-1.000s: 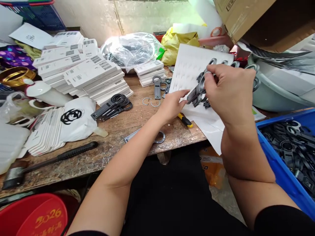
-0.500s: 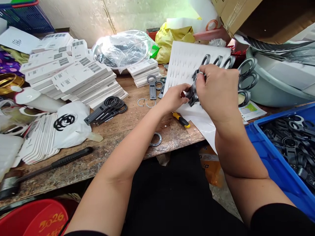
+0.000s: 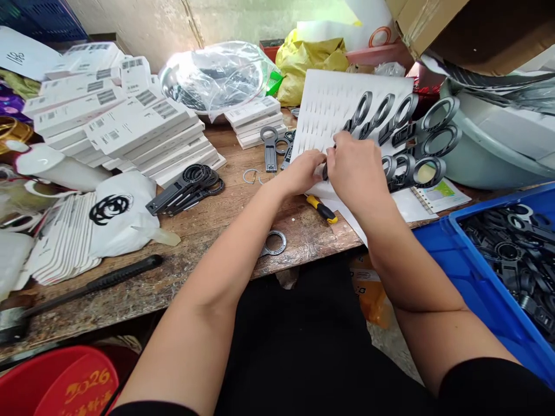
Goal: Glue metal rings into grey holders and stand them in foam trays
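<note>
Both hands meet over the white slotted card [image 3: 333,107] at 1 o'clock on the bench. The right hand [image 3: 355,173] pinches a dark ring-headed part [image 3: 326,171] against the card's lower edge; the left hand [image 3: 304,171] curls narrow, fingertips touching it. A yellow-handled tool [image 3: 321,210] lies just below.

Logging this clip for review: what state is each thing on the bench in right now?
left hand: fingers pinched on a dark part at the white card
right hand: closed over the same part
white card: tilted up, ring-headed parts slotted along its right side
blue bin: open, holding loose black parts
white boxes: closed, stacked
hammer: lying flat
yellow-handled tool: lying flat
</note>
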{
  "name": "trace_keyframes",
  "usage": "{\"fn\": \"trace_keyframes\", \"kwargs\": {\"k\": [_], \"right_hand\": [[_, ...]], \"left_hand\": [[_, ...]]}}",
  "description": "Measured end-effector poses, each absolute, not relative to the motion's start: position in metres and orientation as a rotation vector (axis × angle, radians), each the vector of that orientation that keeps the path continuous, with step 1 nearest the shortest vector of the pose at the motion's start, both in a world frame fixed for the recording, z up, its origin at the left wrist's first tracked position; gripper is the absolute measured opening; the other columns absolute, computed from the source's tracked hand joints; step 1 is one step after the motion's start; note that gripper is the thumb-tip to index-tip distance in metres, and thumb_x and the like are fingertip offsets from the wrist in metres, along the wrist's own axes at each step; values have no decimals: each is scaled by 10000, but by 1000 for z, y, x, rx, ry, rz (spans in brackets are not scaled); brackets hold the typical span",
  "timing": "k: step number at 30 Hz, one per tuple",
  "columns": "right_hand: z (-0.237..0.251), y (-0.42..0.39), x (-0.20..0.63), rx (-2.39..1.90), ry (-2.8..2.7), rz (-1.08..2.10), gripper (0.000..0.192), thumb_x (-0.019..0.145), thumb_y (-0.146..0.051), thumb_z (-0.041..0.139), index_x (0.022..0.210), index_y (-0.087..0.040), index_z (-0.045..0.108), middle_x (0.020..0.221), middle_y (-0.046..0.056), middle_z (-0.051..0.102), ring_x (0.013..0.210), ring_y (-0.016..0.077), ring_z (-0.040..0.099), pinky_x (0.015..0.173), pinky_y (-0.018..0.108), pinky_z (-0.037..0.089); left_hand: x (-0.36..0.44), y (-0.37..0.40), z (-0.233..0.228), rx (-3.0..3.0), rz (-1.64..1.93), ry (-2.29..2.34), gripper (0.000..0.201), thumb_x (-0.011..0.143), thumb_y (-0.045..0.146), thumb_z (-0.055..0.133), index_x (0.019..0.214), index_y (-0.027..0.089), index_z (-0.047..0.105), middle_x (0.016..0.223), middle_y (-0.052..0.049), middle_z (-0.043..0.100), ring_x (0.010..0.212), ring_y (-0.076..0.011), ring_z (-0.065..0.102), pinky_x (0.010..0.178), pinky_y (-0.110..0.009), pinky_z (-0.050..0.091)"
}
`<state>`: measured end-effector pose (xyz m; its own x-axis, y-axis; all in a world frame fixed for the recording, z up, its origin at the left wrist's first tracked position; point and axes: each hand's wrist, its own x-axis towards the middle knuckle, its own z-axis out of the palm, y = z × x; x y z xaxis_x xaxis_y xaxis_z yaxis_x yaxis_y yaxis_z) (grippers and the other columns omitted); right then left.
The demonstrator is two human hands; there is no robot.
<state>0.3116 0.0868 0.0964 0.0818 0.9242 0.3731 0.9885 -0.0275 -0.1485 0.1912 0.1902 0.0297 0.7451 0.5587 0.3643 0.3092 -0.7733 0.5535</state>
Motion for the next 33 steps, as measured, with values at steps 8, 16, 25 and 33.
{"fn": "trace_keyframes", "kwargs": {"k": [8,16,25,33], "right_hand": [[126,32,312,-1853,-1779,-322,537,1074,-475,520,1496,-148,583,1009,127,794,997,313,759,971,492,544],[48,14,247,-1788,-2417,464,315,1082,-336,524,1074,-176,795,1050,140,823,978,296,778,862,383,555],[127,25,290,-1533,-1911,38,316,1060,-328,521,1137,-224,809,990,74,825,930,252,780,912,381,590],[144,114,311,-1803,-1961,-348,398,1078,-407,444,1067,-126,726,992,209,753,1114,376,699,1039,584,535]], "left_hand": [[65,88,58,2604,248,1003,247,902,187,697,1149,196,708,1204,-113,704,1172,-308,665,1055,-451,551],[14,2,9,2580,44,1338,219,943,155,689,1159,183,670,1136,-143,684,1118,-356,662,982,-497,574],[96,70,41,2447,1006,948,352,1010,194,648,1360,163,627,1345,-142,696,1275,-266,657,1129,-443,543],[151,134,33,2355,865,1065,536,934,-5,510,1425,138,672,1484,-144,681,1368,-272,659,1206,-436,510]]}}
